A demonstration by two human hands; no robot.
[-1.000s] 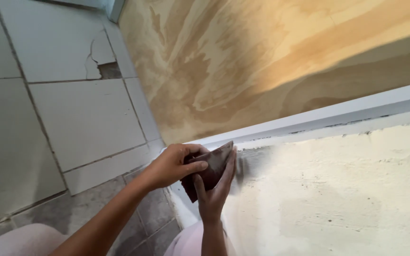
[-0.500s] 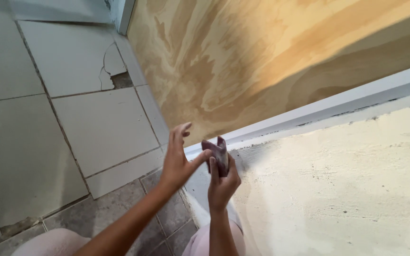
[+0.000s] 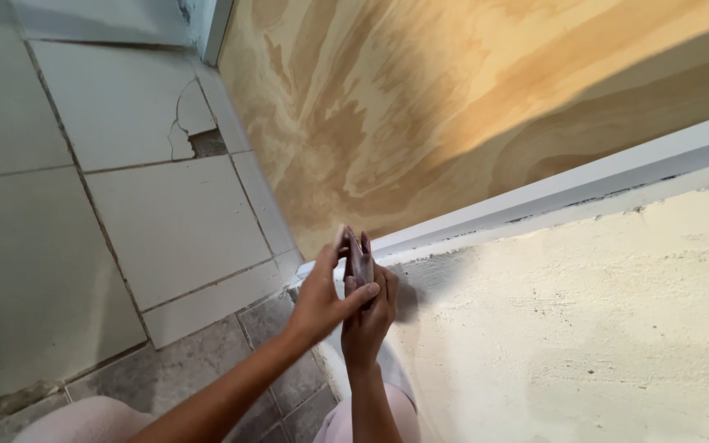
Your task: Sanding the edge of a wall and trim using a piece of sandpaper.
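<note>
Beside rough plaster wall (image 3: 601, 328), both hands half-hide folded sandpaper (image 3: 359, 258).

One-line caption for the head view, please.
Both hands, left hand and right hand, pinch a folded brown sanding sheet edge-up beside a white frame and rough plastered wall.

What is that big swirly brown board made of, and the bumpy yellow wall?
The board looks like plywood, bare and unpainted: wavy brown grain bands show. The wall seems rough plaster or cement, painted pale yellow: grainy and pitted.
</note>
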